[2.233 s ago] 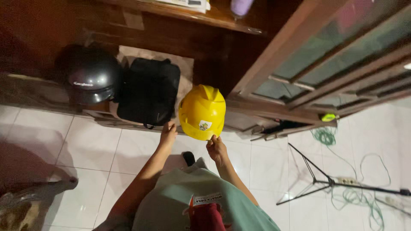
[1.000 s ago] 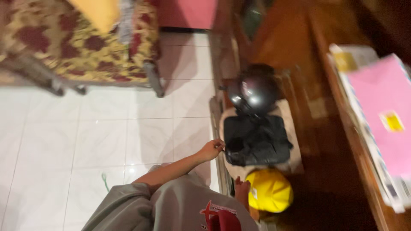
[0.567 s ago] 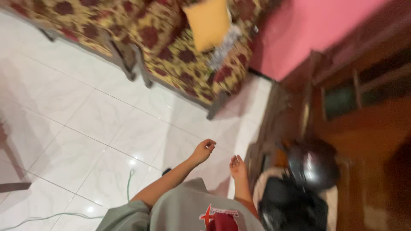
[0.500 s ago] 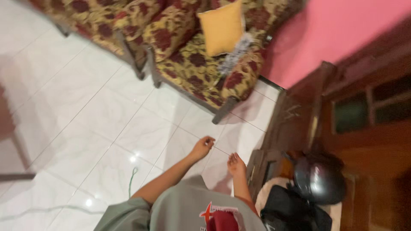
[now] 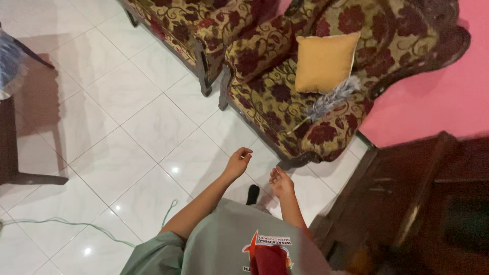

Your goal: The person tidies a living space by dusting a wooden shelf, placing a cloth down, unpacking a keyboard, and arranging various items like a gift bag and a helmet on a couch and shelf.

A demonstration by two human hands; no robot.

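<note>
Left hand [image 5: 238,163], at the end of a bare forearm reaching forward from a grey-green shirt [image 5: 229,244], hangs over the white tiled floor [image 5: 127,127] with its fingers loosely curled inward and nothing between them. Right hand [image 5: 281,182] is raised just to the right of the left one, a little nearer the body, palm turned up and fingers slack and slightly bent; it too grips nothing. The two hands are near each other but do not touch. Between and below them a dark-socked foot [image 5: 252,194] shows on the tiles.

Ahead of both hands, closest to the right one, stands an armchair [image 5: 285,97] upholstered in gold fabric with dark red flowers and framed in dark carved wood; its front leg meets the floor just beyond the right hand. On the seat a mustard-yellow cushion [image 5: 324,62] leans against the backrest, and a grey feather duster [image 5: 326,104] lies just below it, its thin handle pointing toward the hands. A second chair of the same pattern [image 5: 178,20] stands beyond, to the left. Right of the right hand is dark wooden furniture [image 5: 407,203] set against a pink wall [image 5: 438,102]. Left of the left hand a green cable [image 5: 76,226] trails across the floor, and a dark table leg [image 5: 15,153] stands at the far left.
</note>
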